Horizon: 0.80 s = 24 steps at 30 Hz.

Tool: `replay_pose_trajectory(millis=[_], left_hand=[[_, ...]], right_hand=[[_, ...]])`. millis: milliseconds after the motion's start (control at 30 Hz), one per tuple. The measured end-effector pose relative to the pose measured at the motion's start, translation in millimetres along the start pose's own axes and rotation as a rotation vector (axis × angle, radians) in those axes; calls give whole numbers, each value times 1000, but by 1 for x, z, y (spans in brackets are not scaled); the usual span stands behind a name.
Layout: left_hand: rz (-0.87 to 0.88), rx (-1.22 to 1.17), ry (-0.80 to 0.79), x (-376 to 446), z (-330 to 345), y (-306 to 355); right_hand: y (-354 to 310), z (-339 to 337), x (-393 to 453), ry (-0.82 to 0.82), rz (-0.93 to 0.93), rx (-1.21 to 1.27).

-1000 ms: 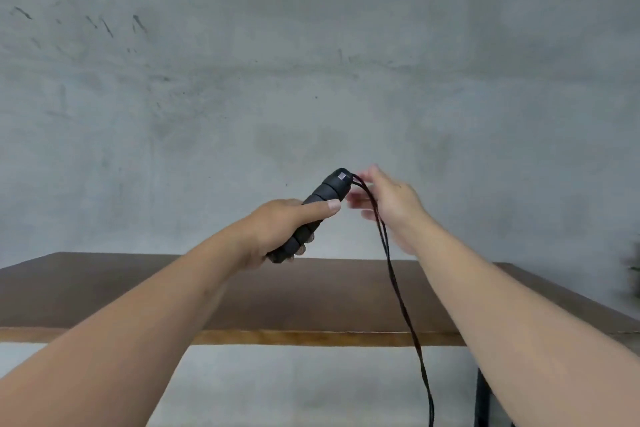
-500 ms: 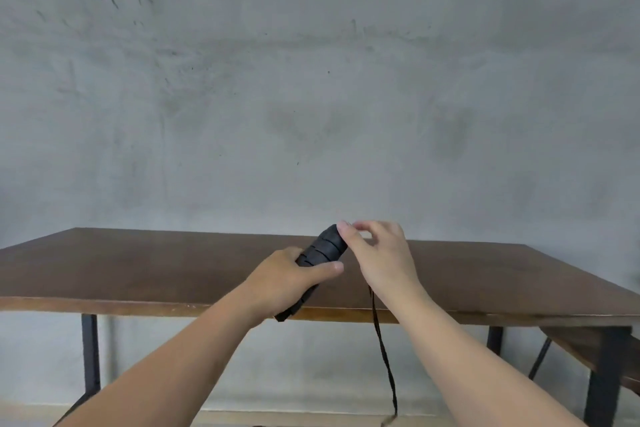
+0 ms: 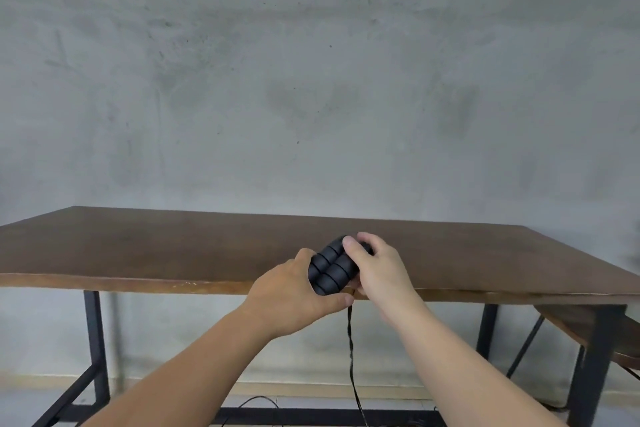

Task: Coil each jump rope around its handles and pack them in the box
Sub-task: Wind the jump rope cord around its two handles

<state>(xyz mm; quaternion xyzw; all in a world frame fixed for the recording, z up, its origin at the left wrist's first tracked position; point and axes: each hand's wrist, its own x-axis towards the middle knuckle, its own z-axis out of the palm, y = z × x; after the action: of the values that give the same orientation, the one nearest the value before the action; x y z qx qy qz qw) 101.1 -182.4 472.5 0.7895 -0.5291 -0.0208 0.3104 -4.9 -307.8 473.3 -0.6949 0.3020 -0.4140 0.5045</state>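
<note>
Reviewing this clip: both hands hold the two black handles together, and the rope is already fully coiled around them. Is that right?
Not quite. The left hand and right hand do hold the two black handles together, but the rope is not coiled around them: in the head view it hangs loose from the handles down toward the floor.

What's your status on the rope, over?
Left hand and right hand both grip the paired black handles. Rope hangs loose toward the floor, uncoiled. No box in view. Nothing blocking.
</note>
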Motion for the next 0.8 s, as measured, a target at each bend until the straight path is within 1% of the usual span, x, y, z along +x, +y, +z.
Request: replay_pose_trajectory(millis=[100, 200, 333, 467, 500, 533, 600, 633, 667, 700, 800], left_hand=[[-17, 16, -5, 1, 3, -6], [-42, -19, 8, 1, 8, -6], [-49, 54, -3, 2, 11, -10], [-69, 61, -28, -1, 14, -21], [-74, 49, -47, -3, 15, -24], [-79, 17, -74, -4, 16, -27], [-93, -143, -143, -8, 17, -33], [-88, -243, -188, -10, 16, -33], [-74, -330, -240, -12, 15, -34], [-58, -395, -288, -14, 14, -33], [-67, -550, -355, -21, 13, -32]], right_hand=[[-1, -3, 0, -24, 30, -20], [8, 4, -4, -36, 3, -101], [17, 13, -8, -63, 92, 43], [24, 15, -13, -114, 137, 33], [22, 14, -15, -112, 132, -32], [18, 11, -18, -92, 104, -168], [18, 3, -14, 24, -26, -477], [20, 0, -12, 65, -64, -506], [22, -2, -12, 58, -54, -428], [24, -2, -12, 26, -20, -272], [32, 6, -23, 1, 226, 278]])
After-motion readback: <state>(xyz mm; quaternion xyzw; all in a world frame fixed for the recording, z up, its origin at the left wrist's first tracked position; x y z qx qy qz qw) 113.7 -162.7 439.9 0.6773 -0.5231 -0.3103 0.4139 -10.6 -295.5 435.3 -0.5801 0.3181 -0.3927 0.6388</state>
